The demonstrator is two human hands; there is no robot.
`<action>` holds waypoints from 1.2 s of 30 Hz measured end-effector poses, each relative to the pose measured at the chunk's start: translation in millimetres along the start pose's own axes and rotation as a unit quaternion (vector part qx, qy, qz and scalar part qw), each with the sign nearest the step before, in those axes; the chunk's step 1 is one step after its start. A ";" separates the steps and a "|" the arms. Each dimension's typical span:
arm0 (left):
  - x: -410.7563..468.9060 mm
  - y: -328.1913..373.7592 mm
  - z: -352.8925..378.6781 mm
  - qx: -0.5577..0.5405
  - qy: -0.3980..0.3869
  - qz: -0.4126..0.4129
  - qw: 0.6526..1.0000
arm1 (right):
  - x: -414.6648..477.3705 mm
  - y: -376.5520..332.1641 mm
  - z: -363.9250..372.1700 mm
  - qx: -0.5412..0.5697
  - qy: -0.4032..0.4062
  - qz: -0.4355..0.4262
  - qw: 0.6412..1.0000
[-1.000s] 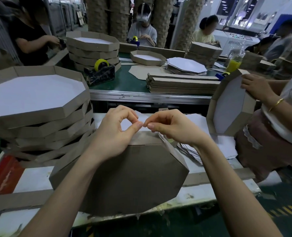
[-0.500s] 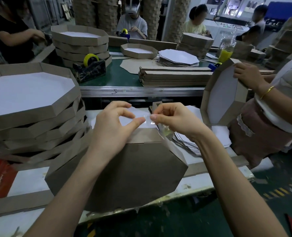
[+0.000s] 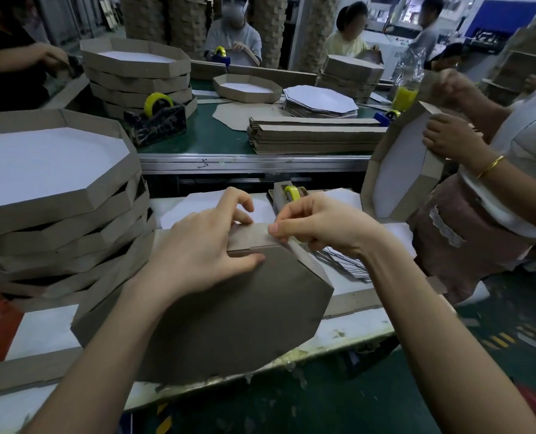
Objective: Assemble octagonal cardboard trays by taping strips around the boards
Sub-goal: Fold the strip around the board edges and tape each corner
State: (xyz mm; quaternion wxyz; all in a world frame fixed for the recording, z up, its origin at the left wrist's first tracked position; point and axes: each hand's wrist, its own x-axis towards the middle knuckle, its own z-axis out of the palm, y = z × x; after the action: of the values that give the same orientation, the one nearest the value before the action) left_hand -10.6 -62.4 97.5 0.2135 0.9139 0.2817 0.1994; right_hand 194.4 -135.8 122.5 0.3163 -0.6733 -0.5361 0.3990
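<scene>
A brown octagonal tray [image 3: 229, 314] stands tilted on the white table, its brown back facing me. My left hand [image 3: 197, 249] grips its top edge, thumb on the brown face and fingers curled over the rim strip [image 3: 254, 234]. My right hand [image 3: 320, 227] pinches the same strip at the top right corner, thumb on the outer face and fingers behind. Any clear tape on the strip is too faint to make out. A tape dispenser with a yellow roll [image 3: 291, 193] sits just behind my right hand.
Finished trays are stacked at the left [image 3: 56, 214]. White boards [image 3: 398, 233] lie on the table behind the tray. On the green conveyor are a black tape dispenser [image 3: 157, 120], folded strips [image 3: 313, 136] and octagonal boards [image 3: 320, 100]. A neighbour's hand [image 3: 448, 142] holds an upright tray [image 3: 398, 170] at the right.
Both hands held a piece of clear tape stretched above the top rim. They have come down onto the rim: the left now grips the edge and the right thumb presses the strip.
</scene>
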 end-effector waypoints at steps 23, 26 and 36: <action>-4.3 -4.2 0.4 -0.050 0.021 0.027 0.998 | 5.8 11.7 8.6 -0.019 0.021 0.038 0.999; -3.8 -4.8 0.9 -0.046 0.020 0.009 0.999 | 7.7 12.1 8.4 -0.021 0.014 0.046 0.999; -4.6 -5.4 0.2 -0.064 0.016 -0.010 0.998 | 11.5 24.2 3.3 -0.083 0.019 0.060 0.995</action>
State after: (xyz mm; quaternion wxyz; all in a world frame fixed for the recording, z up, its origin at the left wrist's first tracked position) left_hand -16.3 -61.2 93.5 0.2694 0.8921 0.2810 0.2296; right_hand 204.1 -130.1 98.0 0.2450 -0.7357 -0.5197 0.3586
